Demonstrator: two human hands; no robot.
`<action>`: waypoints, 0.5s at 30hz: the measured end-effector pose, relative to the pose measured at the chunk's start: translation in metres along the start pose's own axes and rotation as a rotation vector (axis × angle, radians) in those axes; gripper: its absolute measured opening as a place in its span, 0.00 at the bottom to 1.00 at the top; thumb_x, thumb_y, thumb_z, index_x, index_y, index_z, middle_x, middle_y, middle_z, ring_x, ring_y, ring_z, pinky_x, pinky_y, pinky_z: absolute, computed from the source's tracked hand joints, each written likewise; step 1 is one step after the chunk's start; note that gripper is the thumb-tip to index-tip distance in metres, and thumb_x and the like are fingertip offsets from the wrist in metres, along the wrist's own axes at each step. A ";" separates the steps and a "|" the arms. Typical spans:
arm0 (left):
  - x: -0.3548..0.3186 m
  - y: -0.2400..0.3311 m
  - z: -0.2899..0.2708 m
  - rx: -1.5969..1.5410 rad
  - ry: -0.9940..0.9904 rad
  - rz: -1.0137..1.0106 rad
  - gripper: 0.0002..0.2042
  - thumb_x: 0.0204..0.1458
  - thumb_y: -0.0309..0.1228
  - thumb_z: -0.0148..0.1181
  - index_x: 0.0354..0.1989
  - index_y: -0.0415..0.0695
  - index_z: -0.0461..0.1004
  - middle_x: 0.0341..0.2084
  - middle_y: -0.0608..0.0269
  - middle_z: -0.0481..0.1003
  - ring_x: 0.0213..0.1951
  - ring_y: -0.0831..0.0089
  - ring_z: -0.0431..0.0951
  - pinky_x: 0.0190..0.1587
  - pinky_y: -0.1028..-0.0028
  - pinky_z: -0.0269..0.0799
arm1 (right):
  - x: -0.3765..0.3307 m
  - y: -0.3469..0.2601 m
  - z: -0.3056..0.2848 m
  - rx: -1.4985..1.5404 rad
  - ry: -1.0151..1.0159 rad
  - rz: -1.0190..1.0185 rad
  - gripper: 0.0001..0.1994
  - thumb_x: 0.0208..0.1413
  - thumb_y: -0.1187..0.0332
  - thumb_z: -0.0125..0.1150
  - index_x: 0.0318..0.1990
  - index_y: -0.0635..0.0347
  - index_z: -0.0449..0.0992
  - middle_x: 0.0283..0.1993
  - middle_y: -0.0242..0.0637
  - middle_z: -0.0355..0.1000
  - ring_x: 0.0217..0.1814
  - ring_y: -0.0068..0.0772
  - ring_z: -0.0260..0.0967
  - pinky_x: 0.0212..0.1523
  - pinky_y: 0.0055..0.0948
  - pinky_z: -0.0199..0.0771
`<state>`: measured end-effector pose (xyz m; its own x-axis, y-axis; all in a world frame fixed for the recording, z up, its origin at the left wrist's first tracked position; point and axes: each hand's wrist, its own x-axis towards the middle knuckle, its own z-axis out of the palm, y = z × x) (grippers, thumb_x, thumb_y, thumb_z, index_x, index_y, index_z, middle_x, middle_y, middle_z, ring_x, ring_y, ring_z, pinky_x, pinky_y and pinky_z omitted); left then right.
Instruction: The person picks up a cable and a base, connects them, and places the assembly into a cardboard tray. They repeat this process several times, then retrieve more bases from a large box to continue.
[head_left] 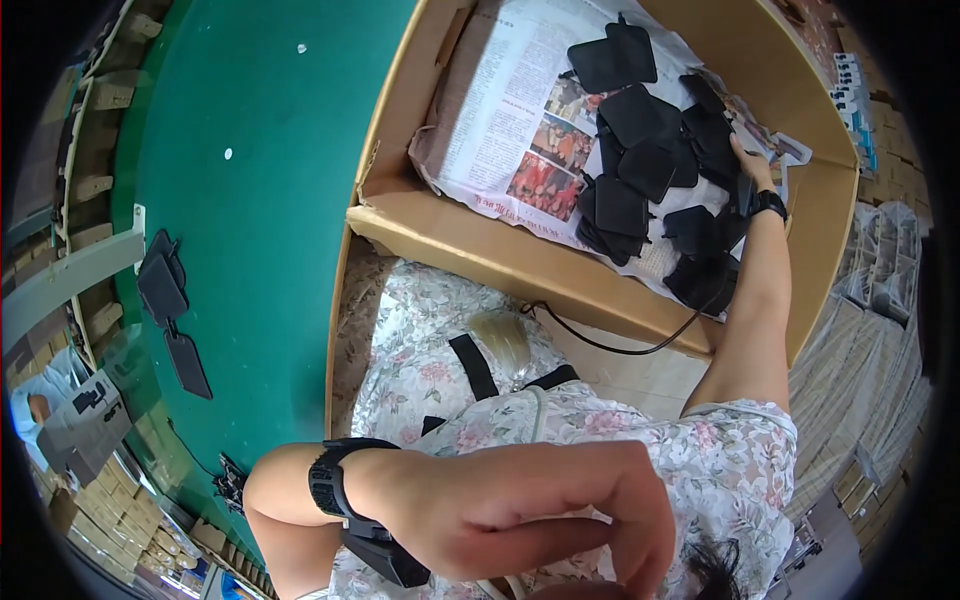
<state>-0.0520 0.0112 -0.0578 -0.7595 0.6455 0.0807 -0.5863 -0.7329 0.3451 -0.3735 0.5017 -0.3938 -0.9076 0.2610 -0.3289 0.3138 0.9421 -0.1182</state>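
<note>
My right hand (748, 162) reaches far into a large cardboard box (470, 245) and closes on one of several black flat pieces (640, 170) piled on a sheet of newspaper (510, 110). Its fingertips are hidden among the pieces, and a black wristband (768, 204) sits on that wrist. My left hand (530, 510) is raised close to the camera at the lower edge, fingers stretched out and bent toward my head, with nothing in it. A black band (328, 478) with a small black device is strapped to that wrist.
A green table top (270, 200) lies left of the box, with two black flat pieces (165, 285) near its left edge. A black cable (610, 345) hangs over the box's near wall. Flat stacked cartons (860, 330) stand at the right. My floral garment (440, 370) fills the middle.
</note>
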 end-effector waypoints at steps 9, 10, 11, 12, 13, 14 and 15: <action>0.010 0.008 0.010 0.099 -0.043 0.008 0.03 0.56 0.19 0.43 0.35 0.40 0.63 0.30 0.56 0.71 0.32 0.69 0.73 0.36 0.74 0.67 | -0.031 -0.057 -0.011 0.080 -0.418 -0.091 0.53 0.30 0.31 0.62 0.51 0.78 0.65 0.53 0.51 0.66 0.56 0.38 0.63 0.55 0.30 0.59; 0.006 0.006 0.008 0.100 -0.043 0.012 0.03 0.56 0.19 0.43 0.35 0.40 0.63 0.30 0.56 0.71 0.32 0.69 0.73 0.36 0.74 0.67 | -0.035 -0.065 -0.005 0.078 -0.417 -0.095 0.53 0.30 0.31 0.62 0.51 0.78 0.65 0.53 0.51 0.66 0.56 0.38 0.63 0.55 0.30 0.59; -0.003 0.002 0.004 0.049 0.013 0.009 0.04 0.54 0.19 0.44 0.35 0.40 0.65 0.32 0.56 0.71 0.33 0.68 0.72 0.36 0.74 0.66 | -0.041 -0.076 0.006 0.153 -0.382 -0.139 0.52 0.30 0.31 0.63 0.51 0.77 0.67 0.52 0.50 0.66 0.55 0.36 0.62 0.55 0.29 0.59; -0.013 -0.002 0.000 -0.004 0.068 0.008 0.04 0.53 0.19 0.46 0.34 0.40 0.68 0.33 0.56 0.71 0.34 0.67 0.71 0.37 0.73 0.64 | -0.046 -0.088 0.013 0.226 -0.348 -0.185 0.50 0.31 0.32 0.63 0.50 0.75 0.68 0.52 0.48 0.66 0.54 0.34 0.62 0.55 0.28 0.59; -0.020 -0.004 -0.001 -0.057 0.131 0.017 0.05 0.51 0.19 0.48 0.34 0.40 0.70 0.35 0.56 0.71 0.35 0.66 0.70 0.38 0.73 0.63 | -0.053 -0.107 0.017 0.220 -0.354 -0.202 0.50 0.31 0.32 0.63 0.50 0.75 0.68 0.52 0.48 0.66 0.54 0.34 0.62 0.55 0.28 0.59; -0.018 -0.003 -0.004 -0.053 0.141 0.030 0.05 0.51 0.19 0.48 0.34 0.40 0.70 0.35 0.56 0.71 0.35 0.66 0.70 0.38 0.73 0.63 | -0.062 -0.120 0.022 0.266 -0.428 -0.230 0.44 0.35 0.36 0.63 0.49 0.72 0.69 0.49 0.42 0.67 0.50 0.30 0.63 0.51 0.24 0.60; -0.010 -0.001 -0.011 0.420 0.227 0.032 0.05 0.50 0.18 0.49 0.32 0.41 0.69 0.34 0.57 0.71 0.34 0.67 0.70 0.37 0.72 0.64 | -0.074 -0.133 0.028 0.309 -0.505 -0.259 0.38 0.40 0.41 0.63 0.48 0.68 0.71 0.46 0.37 0.69 0.47 0.25 0.64 0.48 0.21 0.62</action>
<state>-0.0465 0.0029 -0.0689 -0.8450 0.5267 -0.0927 -0.4327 -0.5714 0.6974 -0.3398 0.3512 -0.3801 -0.7454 -0.1684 -0.6450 0.2370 0.8374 -0.4926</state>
